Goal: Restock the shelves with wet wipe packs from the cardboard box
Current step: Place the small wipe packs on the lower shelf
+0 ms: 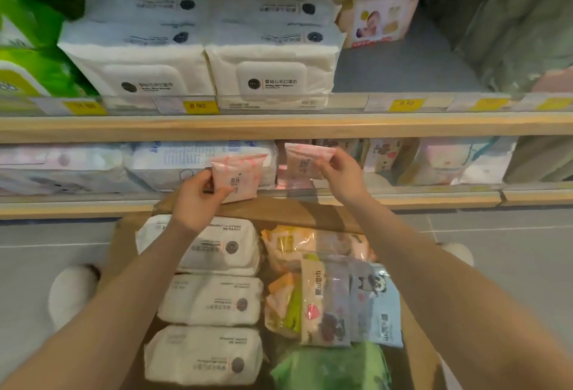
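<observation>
Left hand (198,195) is pinching 1 small pink wipe pack (238,177) by its lower left corner, thumb on the face, fingers curled behind. Right hand (339,174) is pinching a second pink pack (305,161) by its right edge. Both packs are hanging in front of the lower shelf (403,195), above the far rim of the cardboard box (288,214), apart from each other.

Left pack is tilting, long axis running lower left to upper right, printed face toward the camera. Dark characters are showing on both packs; too blurred to read. Right pack is sitting closer to upright, top edge sloping down to the right.

Upper shelf is carrying white lidded wipe packs (269,79) with a black round logo and Chinese print. Yellow price tags (198,106) are running along the shelf rail (279,126); digits are not legible.

Box is sitting on the grey tiled floor (502,243), near side toward the camera. 3 white packs (214,299) are lying in its left half, long axes left to right. Right half is holding mixed packs, including a blue one with a cartoon animal (376,306) and a green one (331,368).
</observation>
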The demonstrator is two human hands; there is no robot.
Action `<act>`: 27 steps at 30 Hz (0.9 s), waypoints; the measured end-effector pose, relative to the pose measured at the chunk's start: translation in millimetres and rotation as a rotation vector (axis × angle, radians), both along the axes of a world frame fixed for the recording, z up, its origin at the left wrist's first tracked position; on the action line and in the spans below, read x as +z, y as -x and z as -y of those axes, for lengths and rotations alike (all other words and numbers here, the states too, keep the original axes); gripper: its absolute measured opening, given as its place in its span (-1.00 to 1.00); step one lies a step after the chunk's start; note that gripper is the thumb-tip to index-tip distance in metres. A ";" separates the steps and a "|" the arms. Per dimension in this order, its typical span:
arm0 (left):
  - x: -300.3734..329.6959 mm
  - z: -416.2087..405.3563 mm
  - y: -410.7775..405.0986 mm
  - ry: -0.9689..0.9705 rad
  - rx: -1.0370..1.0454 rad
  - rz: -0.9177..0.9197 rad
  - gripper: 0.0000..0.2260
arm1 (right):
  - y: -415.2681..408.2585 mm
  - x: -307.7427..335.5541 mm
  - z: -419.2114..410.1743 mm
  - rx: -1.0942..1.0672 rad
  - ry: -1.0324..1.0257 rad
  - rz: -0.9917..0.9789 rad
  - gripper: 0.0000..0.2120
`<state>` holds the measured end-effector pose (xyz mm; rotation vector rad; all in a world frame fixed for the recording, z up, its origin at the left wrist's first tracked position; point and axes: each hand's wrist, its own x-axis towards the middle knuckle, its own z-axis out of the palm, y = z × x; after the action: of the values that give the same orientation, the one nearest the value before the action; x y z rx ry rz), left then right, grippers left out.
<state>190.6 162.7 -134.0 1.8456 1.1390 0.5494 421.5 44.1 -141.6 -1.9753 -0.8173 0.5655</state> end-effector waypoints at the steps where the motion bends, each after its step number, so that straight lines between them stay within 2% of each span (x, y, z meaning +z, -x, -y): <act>1: -5.3 -3.3 -0.1 -0.009 -0.003 -0.001 -0.83 | -3.5 -7.4 -9.9 -0.002 0.019 0.004 -0.86; 3: -15.9 -7.5 2.6 -0.031 -0.035 0.017 -0.83 | -8.5 -21.5 -27.0 -0.022 0.107 -0.002 -0.80; 8: -25.2 -12.8 6.7 -0.048 -0.086 0.066 -0.65 | -11.1 -46.8 -46.0 -0.061 0.248 -0.036 -0.77; 12: -20.2 -9.4 -3.5 0.023 -0.074 0.073 -0.79 | -4.5 -33.4 -37.9 -0.065 0.230 -0.112 -0.71; 14: -15.2 -4.1 -11.5 0.059 -0.079 0.056 -0.83 | 1.4 -20.0 -25.4 -0.004 0.149 -0.131 -0.62; 17: -0.2 12.9 -29.8 0.117 -0.144 0.071 -0.81 | 13.1 9.2 -0.7 0.245 0.084 -0.201 -0.47; 19: 9.8 27.0 -42.9 0.131 -0.191 0.101 -0.79 | 19.3 20.3 11.8 0.372 0.079 -0.216 -0.55; 21: 14.9 39.4 -54.4 0.106 -0.221 0.121 -0.78 | 22.0 23.9 20.8 0.360 0.060 -0.195 -0.71; 24: 16.7 44.8 -60.1 -0.002 -0.187 0.130 -0.65 | 13.6 23.9 31.5 0.252 0.041 -0.178 -0.83; 25: 15.7 40.2 -56.3 -0.123 -0.168 0.077 -0.59 | 7.9 21.4 33.3 0.231 0.056 -0.139 -0.84; 27: 8.4 23.8 -43.9 -0.482 -0.172 -0.124 -0.52 | -3.9 12.0 33.2 0.189 0.080 -0.071 -0.82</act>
<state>234.5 138.9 -125.6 2.3943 0.9691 0.6572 425.4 10.9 -129.7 -1.9498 -0.9560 0.7855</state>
